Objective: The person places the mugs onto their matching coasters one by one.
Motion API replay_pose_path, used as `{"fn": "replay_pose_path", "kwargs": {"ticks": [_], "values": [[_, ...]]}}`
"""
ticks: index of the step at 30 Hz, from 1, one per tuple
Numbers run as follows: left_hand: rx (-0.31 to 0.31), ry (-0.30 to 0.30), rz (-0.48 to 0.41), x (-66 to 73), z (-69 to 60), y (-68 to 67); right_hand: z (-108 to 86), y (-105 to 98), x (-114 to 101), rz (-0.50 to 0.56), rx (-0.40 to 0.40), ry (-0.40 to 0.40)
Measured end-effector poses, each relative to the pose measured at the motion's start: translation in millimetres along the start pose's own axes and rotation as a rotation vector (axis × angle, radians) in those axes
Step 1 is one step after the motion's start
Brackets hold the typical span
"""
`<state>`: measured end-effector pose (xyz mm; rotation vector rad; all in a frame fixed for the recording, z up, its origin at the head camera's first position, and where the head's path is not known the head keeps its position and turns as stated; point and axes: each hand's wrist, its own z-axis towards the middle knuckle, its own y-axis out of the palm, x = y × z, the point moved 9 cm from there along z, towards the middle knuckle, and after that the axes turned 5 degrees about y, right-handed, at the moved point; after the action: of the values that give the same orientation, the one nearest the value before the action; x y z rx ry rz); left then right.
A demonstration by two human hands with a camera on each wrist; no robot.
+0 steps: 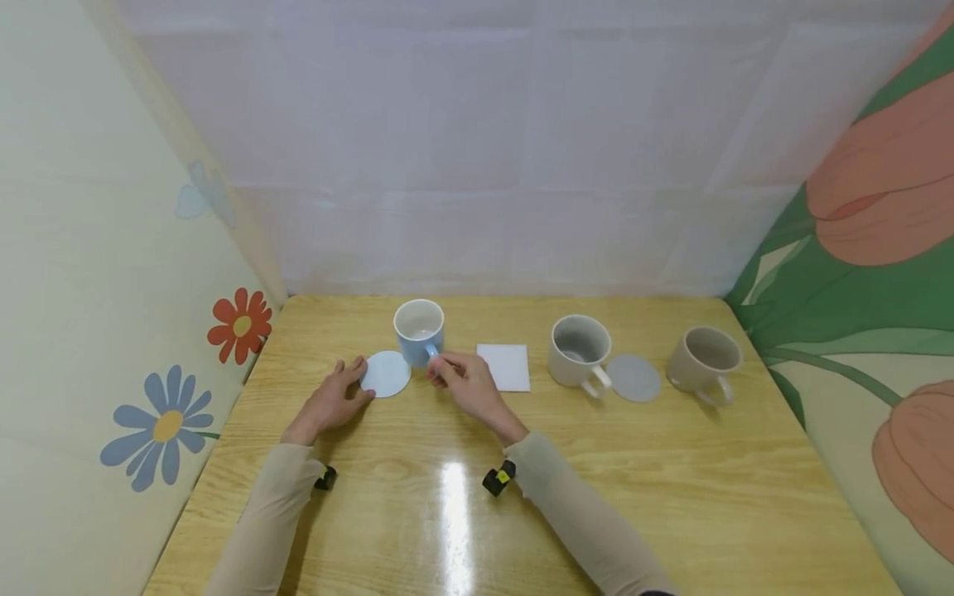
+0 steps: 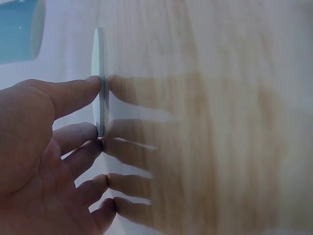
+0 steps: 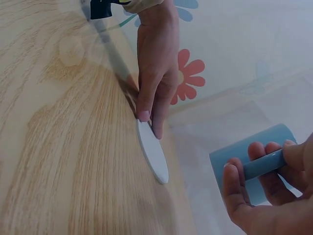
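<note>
On woodgrain tbl (image 1: pixel 395 505), rd coaster (image 1: pixel 387 375), R hand (image 1: pixel 474 389) gripping blue mug (image 1: pixel 412 349)

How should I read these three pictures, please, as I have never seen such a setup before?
There is no machine: a person works bare-handed, and I call each hand a grip. The wide picture comes from a camera on the head; the other two come from one on each wrist. On the wooden table are a pale blue coaster, a white square coaster, a grey coaster, a grey mug and a beige mug. The right grip holds a blue mug by its handle; the left grip pinches the pale blue coaster by its edge.
</note>
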<state>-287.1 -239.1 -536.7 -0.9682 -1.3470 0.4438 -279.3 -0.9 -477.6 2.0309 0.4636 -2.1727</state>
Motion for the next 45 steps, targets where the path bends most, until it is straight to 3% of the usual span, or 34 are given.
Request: {"fn": "replay_pose_path", "kwargs": {"ticks": [20, 45], "values": [[-0.006, -0.008, -0.016, -1.5, -0.3, -1.1, 4.5, 10, -7, 0.031, -0.027, -0.015], [-0.011, -0.017, -0.043, -3.5, 0.9, -1.4, 16.1, 31, -7, -0.021, -0.068, -0.006]]}}
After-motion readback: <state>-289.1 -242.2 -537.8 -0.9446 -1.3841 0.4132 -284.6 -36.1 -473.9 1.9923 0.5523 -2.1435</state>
